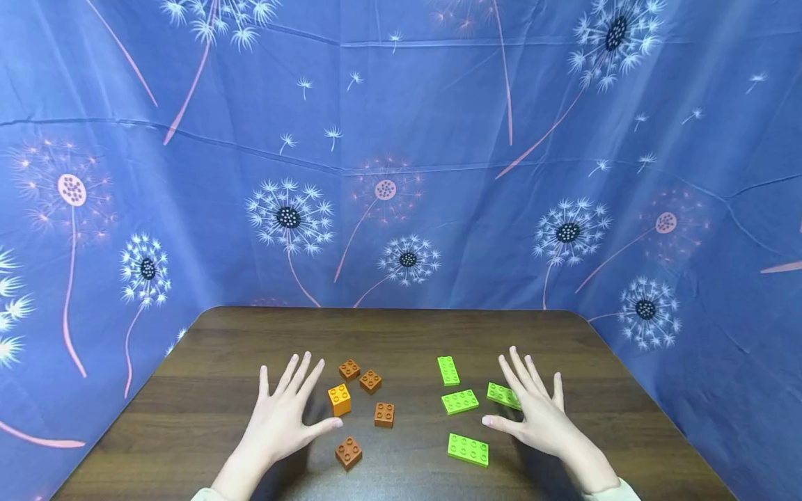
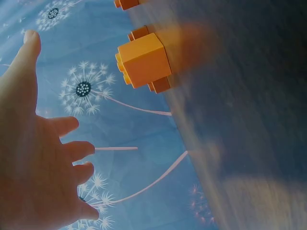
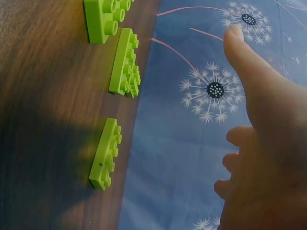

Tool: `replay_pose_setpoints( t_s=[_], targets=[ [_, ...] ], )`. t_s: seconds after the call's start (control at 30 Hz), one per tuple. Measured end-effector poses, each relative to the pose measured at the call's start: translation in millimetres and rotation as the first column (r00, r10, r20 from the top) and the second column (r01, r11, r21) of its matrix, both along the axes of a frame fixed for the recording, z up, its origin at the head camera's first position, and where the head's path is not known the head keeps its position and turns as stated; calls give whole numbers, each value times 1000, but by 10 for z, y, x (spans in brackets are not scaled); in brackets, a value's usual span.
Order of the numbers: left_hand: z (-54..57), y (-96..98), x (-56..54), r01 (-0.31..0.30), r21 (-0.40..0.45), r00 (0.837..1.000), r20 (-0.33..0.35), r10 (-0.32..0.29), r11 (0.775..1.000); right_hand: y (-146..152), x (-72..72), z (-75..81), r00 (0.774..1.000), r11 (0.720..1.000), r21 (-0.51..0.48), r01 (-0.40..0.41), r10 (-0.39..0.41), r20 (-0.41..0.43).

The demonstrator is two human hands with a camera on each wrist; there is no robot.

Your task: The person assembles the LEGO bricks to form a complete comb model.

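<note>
My left hand is spread with straight fingers above the table, holding nothing. Just right of it stands a taller orange toy brick, also seen in the left wrist view as an orange brick. Several brown square bricks lie around it, among them one at the front and one at the right. My right hand, fingers spread and holding nothing, hovers partly over a green brick. Further flat green bricks lie to its left, including a front one and a middle one.
The bricks lie on a dark wooden table with rounded far corners. Behind it and at both sides hangs a blue cloth printed with dandelions. A strip of bare wood separates the brown and green groups.
</note>
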State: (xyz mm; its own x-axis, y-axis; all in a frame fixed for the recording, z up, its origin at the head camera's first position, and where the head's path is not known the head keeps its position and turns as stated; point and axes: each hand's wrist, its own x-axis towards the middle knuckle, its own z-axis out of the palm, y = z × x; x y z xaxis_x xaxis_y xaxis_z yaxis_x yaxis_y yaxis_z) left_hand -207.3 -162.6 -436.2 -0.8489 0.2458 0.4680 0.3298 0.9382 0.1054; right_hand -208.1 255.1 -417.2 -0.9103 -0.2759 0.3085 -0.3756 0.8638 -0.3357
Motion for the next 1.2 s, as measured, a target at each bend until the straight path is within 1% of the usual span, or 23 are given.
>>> replay_pose_setpoints(
  t_s=[0.1,0.17,0.3,0.53,0.67,0.73,0.87,0.97,1.07,1.2],
  targets=[
    [15,17,-2,6,11,1000,4,-6,1000,-5,-15,11,999,1000,-5,-3,3,-37],
    [22,25,0,8,14,1000,17,-8,1000,-8,-31,17,998,1000,-26,-9,7,-65],
    [13,30,0,13,24,1000,21,-14,1000,-9,-68,29,992,996,-79,-28,18,-123],
    [-38,32,-17,31,74,999,27,-33,997,-5,-92,58,989,993,-110,-36,19,-147],
    [-54,37,-34,36,85,998,39,-39,996,-17,-100,53,985,992,-121,-41,20,-171],
    [-63,40,-43,46,88,998,29,-49,995,-23,-103,43,983,992,-121,-41,18,-182],
    [-79,48,-60,65,92,998,17,-67,994,-35,-105,31,984,992,-122,-34,12,-180],
    [-86,58,-69,78,102,997,16,-81,992,-46,-101,25,988,991,-128,-32,11,-156],
    [-100,70,-82,97,115,995,10,-99,989,-57,-98,7,988,991,-133,-31,10,-154],
    [-114,95,-95,110,142,994,12,-113,984,-72,-105,-36,980,991,-131,-39,13,-197]
  ],
)
